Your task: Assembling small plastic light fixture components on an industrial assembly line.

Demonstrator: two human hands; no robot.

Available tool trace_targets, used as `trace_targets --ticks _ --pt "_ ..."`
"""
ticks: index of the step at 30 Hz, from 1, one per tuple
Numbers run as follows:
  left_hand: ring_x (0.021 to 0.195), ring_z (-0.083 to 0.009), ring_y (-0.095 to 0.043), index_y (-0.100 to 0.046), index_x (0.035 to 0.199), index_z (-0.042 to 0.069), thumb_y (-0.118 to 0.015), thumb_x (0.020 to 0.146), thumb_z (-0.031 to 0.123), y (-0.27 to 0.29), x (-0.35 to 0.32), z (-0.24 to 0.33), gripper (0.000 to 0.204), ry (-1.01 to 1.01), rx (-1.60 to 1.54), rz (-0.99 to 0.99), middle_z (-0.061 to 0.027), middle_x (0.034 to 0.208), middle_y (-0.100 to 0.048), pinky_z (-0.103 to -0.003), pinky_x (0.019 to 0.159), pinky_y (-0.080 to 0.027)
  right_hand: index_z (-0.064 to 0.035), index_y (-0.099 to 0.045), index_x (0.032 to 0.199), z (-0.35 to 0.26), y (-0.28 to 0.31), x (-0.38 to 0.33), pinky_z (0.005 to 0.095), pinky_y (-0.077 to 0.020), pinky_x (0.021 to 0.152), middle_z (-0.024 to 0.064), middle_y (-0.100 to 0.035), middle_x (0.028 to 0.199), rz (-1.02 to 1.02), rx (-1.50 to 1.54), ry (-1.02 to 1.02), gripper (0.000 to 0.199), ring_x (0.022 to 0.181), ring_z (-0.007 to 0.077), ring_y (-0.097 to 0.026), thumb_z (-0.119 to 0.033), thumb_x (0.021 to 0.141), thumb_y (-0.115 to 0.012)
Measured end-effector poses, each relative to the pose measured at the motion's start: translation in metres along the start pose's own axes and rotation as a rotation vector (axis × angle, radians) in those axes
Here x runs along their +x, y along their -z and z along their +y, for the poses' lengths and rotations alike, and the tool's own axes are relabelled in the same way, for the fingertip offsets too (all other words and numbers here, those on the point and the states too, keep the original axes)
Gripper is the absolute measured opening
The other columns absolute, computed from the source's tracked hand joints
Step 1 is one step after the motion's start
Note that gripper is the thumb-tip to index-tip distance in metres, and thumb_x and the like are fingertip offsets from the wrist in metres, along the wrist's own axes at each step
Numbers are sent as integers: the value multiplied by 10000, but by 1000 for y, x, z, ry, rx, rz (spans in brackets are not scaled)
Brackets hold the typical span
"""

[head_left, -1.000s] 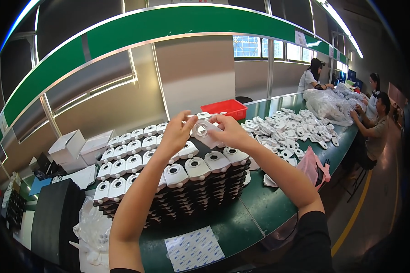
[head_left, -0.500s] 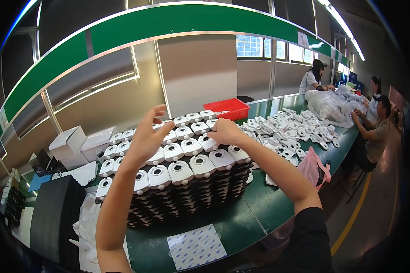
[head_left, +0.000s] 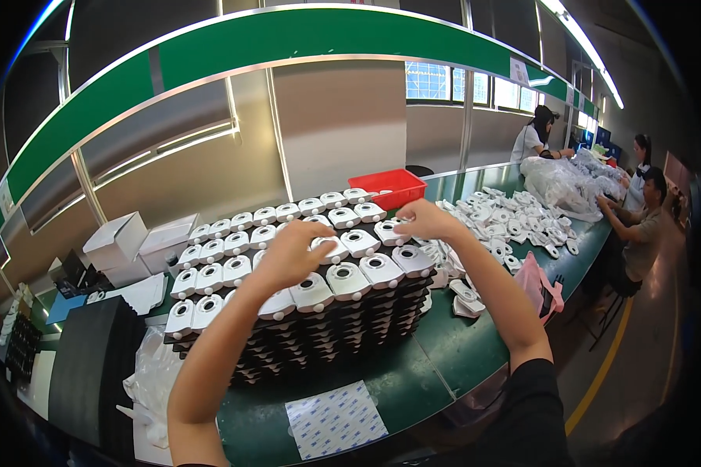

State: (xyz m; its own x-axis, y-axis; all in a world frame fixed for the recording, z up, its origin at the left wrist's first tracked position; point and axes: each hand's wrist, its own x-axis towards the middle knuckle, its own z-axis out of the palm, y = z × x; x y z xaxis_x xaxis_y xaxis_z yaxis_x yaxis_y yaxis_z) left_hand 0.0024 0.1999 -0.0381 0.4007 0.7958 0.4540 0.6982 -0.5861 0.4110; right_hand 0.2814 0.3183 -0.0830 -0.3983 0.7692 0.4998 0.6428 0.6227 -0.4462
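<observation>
Both hands rest on white plastic housings [head_left: 348, 280] seated atop the stacked black trays [head_left: 343, 327], left hand [head_left: 288, 257] loosely curled over one, right hand [head_left: 424, 220] pinching another at the far edge.

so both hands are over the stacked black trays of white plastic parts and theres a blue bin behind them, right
Not quite: the bin is red, not blue. The head view shows a red rectangular plastic bin behind the stacked black trays of white rounded plastic parts, with the left hand and right hand both over them.
</observation>
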Motion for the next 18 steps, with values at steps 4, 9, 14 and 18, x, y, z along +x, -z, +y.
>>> trace_targets --ticks 4,9,14,18 --pt "962 -304 -512 -619 1018 69 -564 810 305 -43 21 -8 319 -53 117 -27 -132 935 -621 -379 852 -403 17 -503 591 -13 -5 -8 255 -329 495 -4 -461 541 -187 363 -172 252 546 57 -397 -159 730 -617" --pt "930 -291 -542 -627 1044 113 -581 810 241 -61 43 -16 272 -11 242 -211 -153 959 -617 -363 808 -428 20 -490 577 -14 -11 -13 260 -318 484 -9 -441 521 -120 400 -169 259 528 56 -383 -147 749 -588" --pt "882 -304 -570 -649 983 124 -576 809 223 -67 42 -26 214 -29 149 -131 -131 916 -633 -377 792 -442 25 -502 726 -22 -19 -22 250 -367 548 9 -479 626 19 489 -164 211 587 77 -412 -164 809 -548" --pt "1018 -301 -509 -581 1073 45 -554 822 194 -54 32 -3 292 -80 117 -69 -148 1055 -585 -368 877 -399 37 -564 1052 -28 -5 -46 248 -440 733 109 -593 945 141 397 -119 309 876 113 -537 -184 837 -542"
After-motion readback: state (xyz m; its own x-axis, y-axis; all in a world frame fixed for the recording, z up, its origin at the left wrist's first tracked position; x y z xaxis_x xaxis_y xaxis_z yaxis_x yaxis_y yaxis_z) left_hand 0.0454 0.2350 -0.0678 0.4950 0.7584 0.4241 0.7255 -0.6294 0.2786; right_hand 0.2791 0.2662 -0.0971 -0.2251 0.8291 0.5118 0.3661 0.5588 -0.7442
